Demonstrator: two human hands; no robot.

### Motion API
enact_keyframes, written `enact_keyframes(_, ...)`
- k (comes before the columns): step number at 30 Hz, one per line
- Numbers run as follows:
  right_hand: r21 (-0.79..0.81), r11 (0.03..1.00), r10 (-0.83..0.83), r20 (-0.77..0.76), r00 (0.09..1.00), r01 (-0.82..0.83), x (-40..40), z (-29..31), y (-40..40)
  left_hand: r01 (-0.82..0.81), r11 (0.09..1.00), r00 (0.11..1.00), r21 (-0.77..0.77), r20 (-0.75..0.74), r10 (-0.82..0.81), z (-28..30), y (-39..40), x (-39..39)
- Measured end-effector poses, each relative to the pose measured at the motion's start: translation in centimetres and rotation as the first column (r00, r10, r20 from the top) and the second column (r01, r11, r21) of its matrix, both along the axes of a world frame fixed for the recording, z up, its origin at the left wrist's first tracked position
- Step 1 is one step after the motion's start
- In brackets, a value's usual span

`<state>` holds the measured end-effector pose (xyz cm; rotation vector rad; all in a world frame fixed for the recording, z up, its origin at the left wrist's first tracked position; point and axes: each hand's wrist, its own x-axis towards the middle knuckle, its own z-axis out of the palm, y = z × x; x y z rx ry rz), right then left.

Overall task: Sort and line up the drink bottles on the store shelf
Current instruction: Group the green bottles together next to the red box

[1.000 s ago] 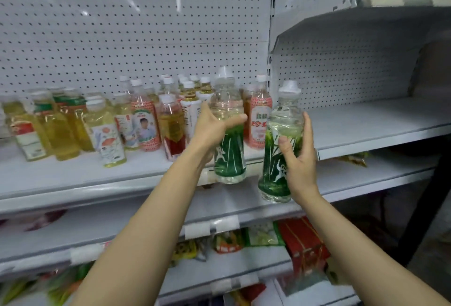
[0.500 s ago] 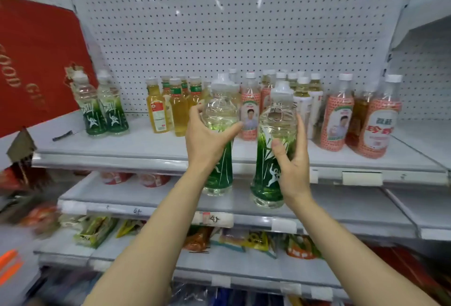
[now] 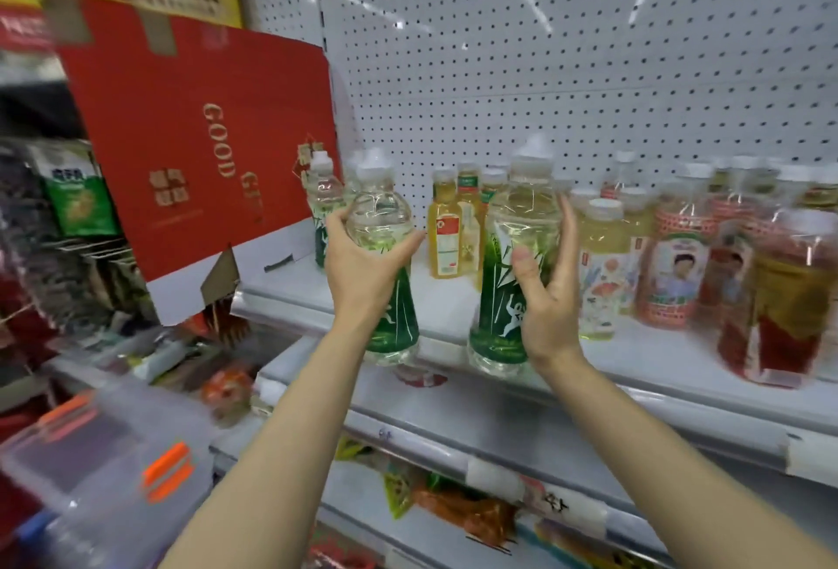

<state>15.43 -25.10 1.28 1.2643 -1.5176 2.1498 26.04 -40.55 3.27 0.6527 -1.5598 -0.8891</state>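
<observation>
I judge this to be the carrying step of the sort: I have two green-labelled bottles in the air, one per hand, in front of the shelf [image 3: 435, 296], heading for the far left end where a matching green-labelled bottle [image 3: 323, 205] stands just beside the red carton [image 3: 199, 151]. My left hand [image 3: 362, 269] is wrapped round the shoulder of the left bottle [image 3: 385, 260], thumb to the right and fingers curled round its left side, and the bottle leans a little, its base hanging in front of the shelf lip. My right hand [image 3: 544, 296] holds the right bottle [image 3: 508, 269] more loosely: thumb pressed on the green label, fingers stretched nearly straight up its right side, so it is a spread clasp, not a tight fist. That bottle is roughly upright, its base also forward of the shelf edge. The next move, as I read it, calls for lifting both bases over the lip and setting them down upright next to the standing green one, in the bare gap left of the yellow drink bottles [image 3: 453, 228], without knocking those. The red-labelled bottles [image 3: 675, 260] on the right look blurred.
</observation>
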Motion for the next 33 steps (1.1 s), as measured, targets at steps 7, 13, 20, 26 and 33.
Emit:
enact_keyframes(7,-0.020,0.998,-0.061,-0.031,0.998,0.061,-0.7,-0.3,-9.8,0.053,0.998,0.997,0.013,-0.061,-0.053,-0.6,-9.2,-2.2)
enact_keyframes(13,-0.034,0.975,-0.220,-0.083,0.972,0.218,-1.4,-0.4,-16.6,0.183,0.983,0.983,-0.018,0.016,-0.182,-1.1,-15.7,-5.8)
enact_keyframes(20,0.006,0.916,-0.400,-0.098,0.911,0.402,-3.1,-1.6,-20.8,0.303,0.953,0.953,-0.016,0.017,-0.303,-2.4,-19.3,-7.8)
enact_keyframes(26,0.117,0.878,-0.449,-0.129,0.884,0.463,-4.6,-2.5,-20.8,0.394,0.919,0.919,0.013,0.000,-0.394,-2.7,-19.5,-8.6)
enact_keyframes(33,0.184,0.845,-0.479,-0.157,0.863,0.502,-4.7,-3.0,-20.3,0.428,0.903,0.900,-0.017,0.100,-0.425,-2.8,-19.3,-8.1)
